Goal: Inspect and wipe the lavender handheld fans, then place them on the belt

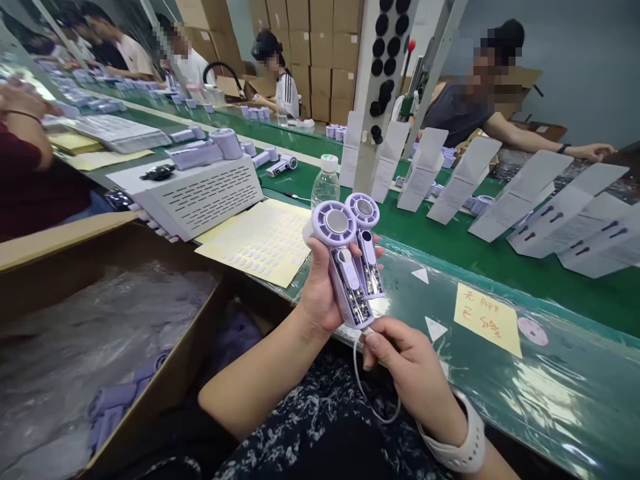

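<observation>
Two purple handheld fans are side by side in my left hand (320,290), whose fingers wrap round their handles. The nearer handheld fan (345,267) has a round head with a silver disc, and its open handle front shows a circuit board. Just behind it, the second handheld fan (367,247) has its board bare too. My right hand (407,357) pinches the plug of a white cable (356,367) at the bottom end of the nearer fan. How deep the plug sits is hidden by my fingers. The cable loops down below my right hand.
A cardboard box (200,320) with plastic bags and purple parts stands at left. Behind are a white vented box (210,193), yellow sticker sheets (265,247) and a clear bottle (326,180). White cartons (485,187) line the green belt; a yellow note (487,319) lies right. Several co-workers sit beyond.
</observation>
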{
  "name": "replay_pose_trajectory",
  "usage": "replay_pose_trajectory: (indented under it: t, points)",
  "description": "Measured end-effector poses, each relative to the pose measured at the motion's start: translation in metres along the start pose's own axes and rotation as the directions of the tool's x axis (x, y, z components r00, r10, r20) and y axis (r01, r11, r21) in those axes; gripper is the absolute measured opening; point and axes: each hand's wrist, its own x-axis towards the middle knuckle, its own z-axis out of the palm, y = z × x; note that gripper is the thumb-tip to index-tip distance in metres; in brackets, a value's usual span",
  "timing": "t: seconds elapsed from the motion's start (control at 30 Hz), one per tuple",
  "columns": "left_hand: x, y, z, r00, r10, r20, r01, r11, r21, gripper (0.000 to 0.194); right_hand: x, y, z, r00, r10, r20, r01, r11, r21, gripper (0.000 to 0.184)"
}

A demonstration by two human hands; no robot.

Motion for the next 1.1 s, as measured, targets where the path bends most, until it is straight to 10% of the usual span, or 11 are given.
replay_pose_trajectory:
  t: [0.2,0.5,0.83,1.1]
  points:
    - [-0.007,0.003,-0.001,0.998,0.065,0.000,-0.065,0.998,0.020,0.065,-0.001,0.007,0.020,1.000,0.022,0.011,-0.024,0.954,0.298,0.040]
    - [-0.008,-0.004,-0.006,0.978,0.210,-0.003,-0.209,0.974,0.088,0.068,-0.002,0.015,0.036,0.993,0.089,-0.083,-0.059,0.949,0.311,0.043]
    - [-0.016,0.004,-0.001,0.996,0.061,-0.060,-0.069,0.986,-0.149,0.067,-0.001,0.004,0.022,0.944,-0.329,0.025,0.330,0.944,-0.034,0.029]
    - [-0.023,-0.005,-0.006,0.981,0.164,0.100,-0.158,0.985,-0.061,0.069,0.000,0.012,0.027,0.977,-0.074,-0.201,0.080,0.997,0.019,0.047]
